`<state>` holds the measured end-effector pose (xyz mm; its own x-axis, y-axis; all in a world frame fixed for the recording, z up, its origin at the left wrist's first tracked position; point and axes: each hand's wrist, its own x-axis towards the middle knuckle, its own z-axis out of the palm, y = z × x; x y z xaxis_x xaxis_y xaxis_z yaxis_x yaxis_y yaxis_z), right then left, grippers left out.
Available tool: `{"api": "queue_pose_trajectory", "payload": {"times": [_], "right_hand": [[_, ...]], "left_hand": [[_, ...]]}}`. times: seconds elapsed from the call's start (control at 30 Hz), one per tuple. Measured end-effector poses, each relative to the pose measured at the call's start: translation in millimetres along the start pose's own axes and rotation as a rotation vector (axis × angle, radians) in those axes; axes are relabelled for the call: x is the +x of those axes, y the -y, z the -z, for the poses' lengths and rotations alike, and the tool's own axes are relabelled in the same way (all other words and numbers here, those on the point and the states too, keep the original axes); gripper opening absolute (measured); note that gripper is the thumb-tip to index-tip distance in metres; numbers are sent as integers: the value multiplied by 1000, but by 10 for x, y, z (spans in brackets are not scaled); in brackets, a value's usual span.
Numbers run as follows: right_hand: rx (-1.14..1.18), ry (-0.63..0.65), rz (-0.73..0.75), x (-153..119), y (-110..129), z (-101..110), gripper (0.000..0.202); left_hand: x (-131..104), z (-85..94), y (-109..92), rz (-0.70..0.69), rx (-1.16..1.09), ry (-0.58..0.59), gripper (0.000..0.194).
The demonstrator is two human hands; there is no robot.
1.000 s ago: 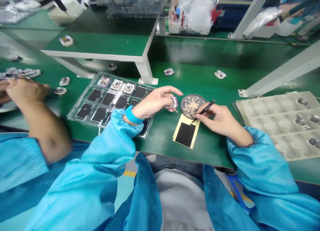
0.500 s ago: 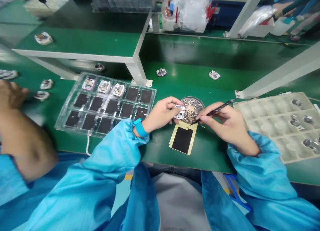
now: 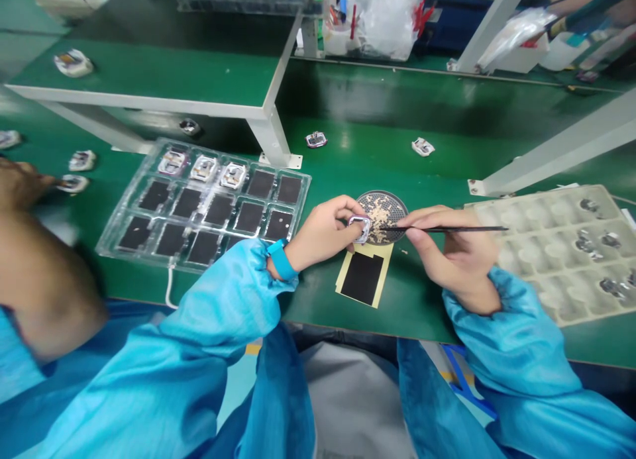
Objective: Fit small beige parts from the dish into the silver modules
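In the head view my left hand (image 3: 328, 230) is closed on a small white watch-like housing (image 3: 360, 229), held upright over the left edge of a round dark dish (image 3: 397, 210). Pale small bits (image 3: 380, 210) lie in the dish. My right hand (image 3: 450, 244) pinches black tweezers (image 3: 447, 229), which lie almost level. Their tip points left, close to the housing; whether it touches I cannot tell. Just below the dish is a yellow sheet (image 3: 377, 293) bearing a black rectangular film (image 3: 362, 280).
A clear tray (image 3: 106, 244) at left holds several housings and black pads. At right stands a cream tray (image 3: 541, 300) with metal parts. Loose housings lie behind, among them one housing (image 3: 423, 146). A raised green shelf (image 3: 199, 81) has white legs. Another person's arm (image 3: 40, 273) is far left.
My right hand has turned the tweezers from slanting down over the yellow sheet to nearly level, with the tip now up near the housing. My left hand has tilted the housing more upright.
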<state>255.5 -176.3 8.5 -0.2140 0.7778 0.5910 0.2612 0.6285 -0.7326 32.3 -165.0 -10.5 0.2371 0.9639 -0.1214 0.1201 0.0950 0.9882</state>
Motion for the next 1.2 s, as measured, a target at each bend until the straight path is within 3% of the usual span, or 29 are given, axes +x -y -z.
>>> {"api": "queue_pose_trajectory", "payload": {"times": [0.57, 0.73, 1.2], "right_hand": [[-111, 124, 104, -17, -80, -44, 26], [-103, 125, 162, -4, -100, -45, 28], [-94, 133, 152, -12, -101, -77, 31]], "left_hand": [[-35, 14, 29, -62, 159, 5, 17], [-45, 17, 40, -78, 182, -5, 18], [-41, 19, 37, -77, 181, 4, 20]]}}
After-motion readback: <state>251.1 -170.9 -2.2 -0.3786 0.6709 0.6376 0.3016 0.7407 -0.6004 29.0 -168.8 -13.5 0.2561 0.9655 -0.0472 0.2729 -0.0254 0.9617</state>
